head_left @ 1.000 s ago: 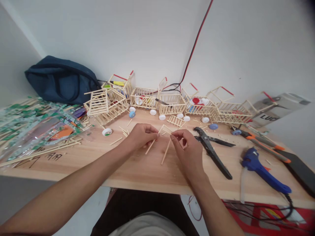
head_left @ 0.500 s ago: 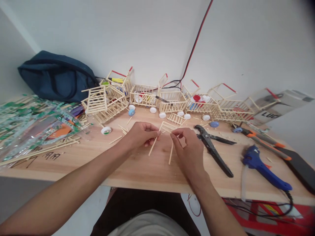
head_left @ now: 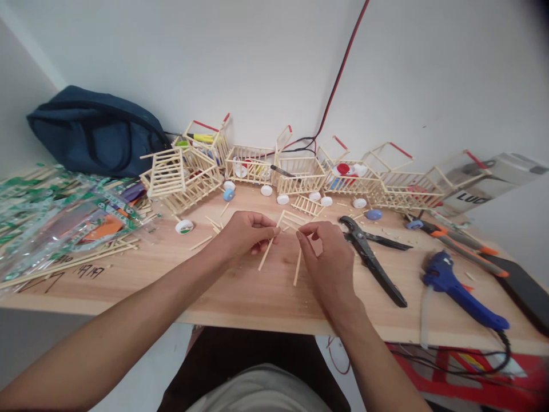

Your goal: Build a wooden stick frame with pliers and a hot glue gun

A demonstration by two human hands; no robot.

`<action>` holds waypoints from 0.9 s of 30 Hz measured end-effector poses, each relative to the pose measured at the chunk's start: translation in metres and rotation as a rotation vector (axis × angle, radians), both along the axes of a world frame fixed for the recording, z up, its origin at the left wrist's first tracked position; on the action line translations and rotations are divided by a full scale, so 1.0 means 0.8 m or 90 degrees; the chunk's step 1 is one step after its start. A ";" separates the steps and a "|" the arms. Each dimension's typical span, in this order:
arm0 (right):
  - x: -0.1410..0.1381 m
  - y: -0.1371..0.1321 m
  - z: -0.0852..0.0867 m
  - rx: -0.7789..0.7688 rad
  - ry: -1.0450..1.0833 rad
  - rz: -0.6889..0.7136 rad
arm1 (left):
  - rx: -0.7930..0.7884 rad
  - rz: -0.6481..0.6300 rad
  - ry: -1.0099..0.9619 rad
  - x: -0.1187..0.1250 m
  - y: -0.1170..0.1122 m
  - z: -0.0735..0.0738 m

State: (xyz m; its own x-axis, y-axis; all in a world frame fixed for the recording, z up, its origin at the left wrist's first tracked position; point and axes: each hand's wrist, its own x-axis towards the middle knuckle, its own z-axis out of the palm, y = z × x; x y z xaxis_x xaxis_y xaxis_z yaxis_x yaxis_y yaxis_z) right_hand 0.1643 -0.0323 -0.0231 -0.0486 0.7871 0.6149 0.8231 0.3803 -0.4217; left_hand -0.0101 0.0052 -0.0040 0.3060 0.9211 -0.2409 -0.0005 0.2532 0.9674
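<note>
Both my hands hold a small frame of thin wooden sticks (head_left: 288, 222) just above the wooden table (head_left: 240, 292). My left hand (head_left: 244, 234) pinches the frame's left stick, whose lower end points down toward me. My right hand (head_left: 328, 257) pinches the right side, where another stick hangs down. Black pliers (head_left: 371, 260) lie just right of my right hand.
A row of stick-built baskets (head_left: 300, 174) with red handles and bottle caps lines the back wall. A dark blue bag (head_left: 96, 131) and plastic packets of sticks (head_left: 64, 223) lie at the left. A blue glue gun (head_left: 461, 292) and orange-handled tools (head_left: 465, 246) lie at the right.
The camera tilted slightly, shifting the scene. My hands keep their pinch on the stick frame, and the two hanging sticks swung a little to the right.
</note>
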 end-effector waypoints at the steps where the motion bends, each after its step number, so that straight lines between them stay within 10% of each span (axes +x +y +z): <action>1: 0.000 0.000 0.000 0.000 -0.001 0.001 | -0.003 0.000 0.000 0.000 0.000 0.001; 27: -0.001 0.000 -0.002 -0.013 -0.021 0.013 | -0.015 -0.009 0.013 -0.001 0.001 0.008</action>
State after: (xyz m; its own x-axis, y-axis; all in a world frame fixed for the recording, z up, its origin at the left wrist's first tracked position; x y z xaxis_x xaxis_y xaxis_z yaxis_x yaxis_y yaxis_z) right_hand 0.1633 -0.0322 -0.0245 -0.0838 0.7982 0.5966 0.8288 0.3882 -0.4029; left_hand -0.0112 0.0061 0.0023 0.3138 0.9107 -0.2687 0.0230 0.2756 0.9610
